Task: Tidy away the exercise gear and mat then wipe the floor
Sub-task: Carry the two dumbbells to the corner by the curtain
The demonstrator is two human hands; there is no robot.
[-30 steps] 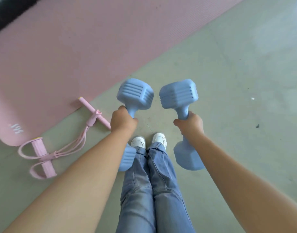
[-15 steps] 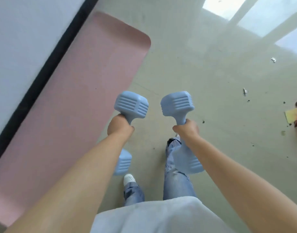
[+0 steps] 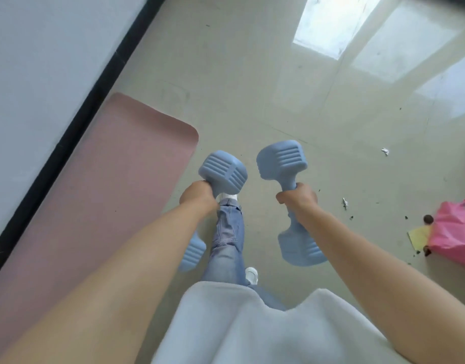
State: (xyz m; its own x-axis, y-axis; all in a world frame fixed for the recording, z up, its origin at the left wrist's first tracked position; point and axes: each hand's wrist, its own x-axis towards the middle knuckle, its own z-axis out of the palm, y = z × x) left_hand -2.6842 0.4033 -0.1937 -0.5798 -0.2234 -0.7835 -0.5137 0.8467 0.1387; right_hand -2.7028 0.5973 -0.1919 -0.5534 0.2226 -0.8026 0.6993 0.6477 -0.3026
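Note:
I carry two light-blue dumbbells in front of me, above the floor. My left hand (image 3: pixel 198 197) grips the handle of the left dumbbell (image 3: pixel 223 172); its lower head shows under my forearm. My right hand (image 3: pixel 297 199) grips the handle of the right dumbbell (image 3: pixel 282 160), whose lower head hangs below my wrist. The pink exercise mat (image 3: pixel 100 195) lies flat on the floor to my left, along the wall. My legs in jeans and white shoes are between the dumbbells.
A white wall with a black skirting board (image 3: pixel 76 122) runs along the left. A pink plastic bag (image 3: pixel 455 232) with a yellow paper (image 3: pixel 418 236) lies on the floor at the right. Paper scraps (image 3: pixel 385 151) and dark crumbs litter the grey floor (image 3: pixel 252 88).
I have turned and walked along the mat with both dumbbells still held. The pink pedal resistance band has left the view; the mat's far end, the wall and the pink bag have come into view.

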